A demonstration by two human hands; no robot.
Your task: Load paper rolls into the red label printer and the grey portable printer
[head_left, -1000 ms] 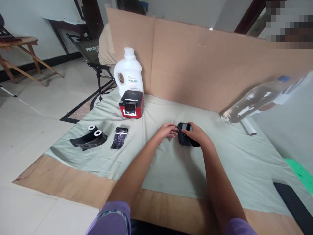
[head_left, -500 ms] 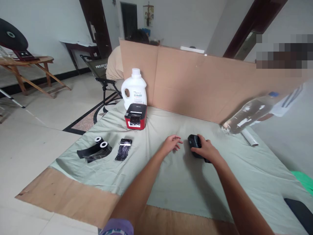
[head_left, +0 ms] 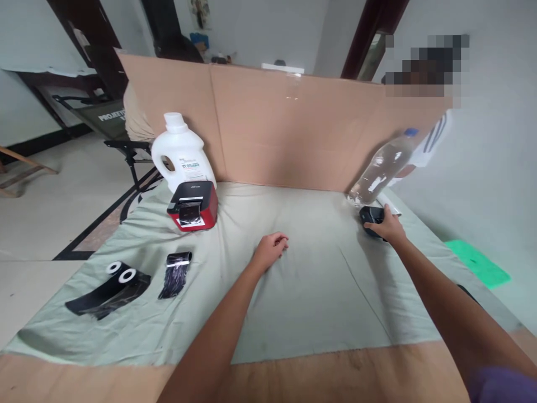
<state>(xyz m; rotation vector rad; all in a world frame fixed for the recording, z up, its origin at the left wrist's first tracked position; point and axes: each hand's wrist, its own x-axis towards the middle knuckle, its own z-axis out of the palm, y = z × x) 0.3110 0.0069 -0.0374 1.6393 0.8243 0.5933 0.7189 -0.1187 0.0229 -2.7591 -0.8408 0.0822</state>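
Note:
My right hand (head_left: 388,224) is wrapped round a black device (head_left: 371,215) at the right of the green cloth, close to the foot of a clear plastic bottle (head_left: 384,168). Near the cloth's middle, my left hand (head_left: 272,249) rests with its fingers curled together; whether anything small is inside is hidden. A red and black printer (head_left: 193,206) stands at the left in front of a white jug (head_left: 182,151). Nearer me lie two black rolls with white cores (head_left: 121,280) and a separate black roll (head_left: 176,271) with its film spread out.
A cardboard panel (head_left: 277,129) stands along the back of the cloth (head_left: 302,313). Behind it at the right is a person in a white sleeve (head_left: 436,137). A white roll (head_left: 390,202) lies by the bottle, and a green item (head_left: 478,263) is beyond the right edge.
My right hand has carried the black device right and farther back, beside the bottle. My left hand's fingers have curled in. The camera view has turned to the right.

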